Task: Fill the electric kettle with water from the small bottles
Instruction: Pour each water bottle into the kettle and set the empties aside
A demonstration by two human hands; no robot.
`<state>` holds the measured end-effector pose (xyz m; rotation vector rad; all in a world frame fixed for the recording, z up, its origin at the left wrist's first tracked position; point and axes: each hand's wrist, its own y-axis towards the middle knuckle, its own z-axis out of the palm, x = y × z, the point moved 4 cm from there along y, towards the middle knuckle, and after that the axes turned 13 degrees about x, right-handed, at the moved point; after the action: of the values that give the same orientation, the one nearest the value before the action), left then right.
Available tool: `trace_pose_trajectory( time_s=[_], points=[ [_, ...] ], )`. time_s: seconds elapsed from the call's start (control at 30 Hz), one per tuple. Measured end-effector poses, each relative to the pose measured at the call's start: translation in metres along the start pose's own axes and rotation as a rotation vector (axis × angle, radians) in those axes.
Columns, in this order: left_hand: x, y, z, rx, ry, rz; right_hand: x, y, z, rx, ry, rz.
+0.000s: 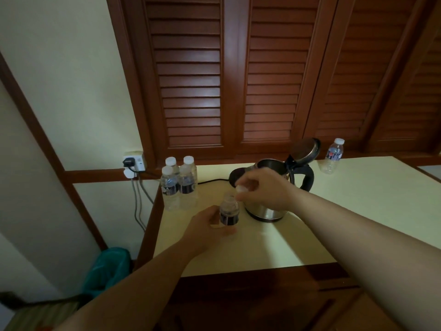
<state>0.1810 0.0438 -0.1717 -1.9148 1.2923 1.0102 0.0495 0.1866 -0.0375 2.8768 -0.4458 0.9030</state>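
My left hand [205, 229] grips a small clear bottle [229, 212] with a dark label, upright above the cream table top [274, 247]. Its neck is uncapped. My right hand [265, 189] hovers just above and right of the neck, pinching the white cap [241, 188] in its fingertips. Behind my right hand stands the steel electric kettle [267, 212] with a black handle, its lid [306, 149] flipped up. Three capped bottles [179, 185] stand grouped at the table's back left corner. Another bottle [333, 156], looking empty, stands at the back right.
The kettle's black cord [210, 181] runs left to a wall socket [134, 162] with plugs. Brown louvred doors [238, 80] rise behind the table. A bin with a teal liner [107, 271] sits on the floor to the left.
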Motion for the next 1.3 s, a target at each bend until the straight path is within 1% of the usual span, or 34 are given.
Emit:
trace_pose_trajectory(
  time_s=[0.1, 0.17, 0.27, 0.37, 0.43, 0.53, 0.67, 0.77, 0.83, 0.9, 0.97, 1.07, 1.2, 1.3],
  points=[
    [0.002, 0.001, 0.0, 0.002, 0.008, 0.0, -0.033, -0.021, 0.02, 0.026, -0.052, 0.11],
    [0.004, 0.002, 0.001, 0.001, 0.008, 0.005, -0.055, -0.033, 0.039, 0.08, -0.088, 0.165],
    [0.003, 0.003, 0.001, -0.007, -0.009, 0.0, -0.074, -0.049, 0.064, 0.148, -0.131, 0.212],
    [0.0, 0.001, 0.002, -0.036, -0.044, 0.011, -0.091, -0.055, 0.083, 0.175, -0.205, 0.238],
    [-0.001, 0.0, 0.006, -0.066, -0.068, 0.028, -0.099, -0.06, 0.088, 0.146, -0.183, 0.245],
    [-0.005, 0.0, 0.014, -0.109, -0.035, 0.042, -0.107, -0.072, 0.086, 0.058, -0.138, 0.249],
    [-0.021, 0.007, 0.013, -0.163, -0.018, 0.072, -0.133, -0.087, 0.071, -0.039, -0.194, 0.334],
    [-0.052, 0.013, 0.005, -0.217, -0.043, 0.09, -0.149, -0.091, 0.06, -0.05, -0.203, 0.404],
    [-0.071, 0.017, -0.002, -0.251, -0.031, 0.1, -0.159, -0.089, 0.057, 0.002, -0.238, 0.459],
    [-0.087, 0.021, -0.012, -0.266, 0.005, 0.116, -0.167, -0.087, 0.058, 0.068, -0.258, 0.493],
    [-0.097, 0.029, -0.022, -0.265, 0.063, 0.148, -0.171, -0.089, 0.06, 0.085, -0.248, 0.487],
    [-0.105, 0.048, -0.038, -0.268, 0.25, 0.197, -0.17, -0.095, 0.063, 0.097, -0.24, 0.458],
    [-0.117, 0.067, -0.048, -0.248, 0.496, 0.144, -0.176, -0.093, 0.066, 0.133, -0.301, 0.443],
    [-0.13, 0.069, -0.053, -0.223, 0.556, 0.149, -0.18, -0.092, 0.067, 0.133, -0.307, 0.439]
  ],
)
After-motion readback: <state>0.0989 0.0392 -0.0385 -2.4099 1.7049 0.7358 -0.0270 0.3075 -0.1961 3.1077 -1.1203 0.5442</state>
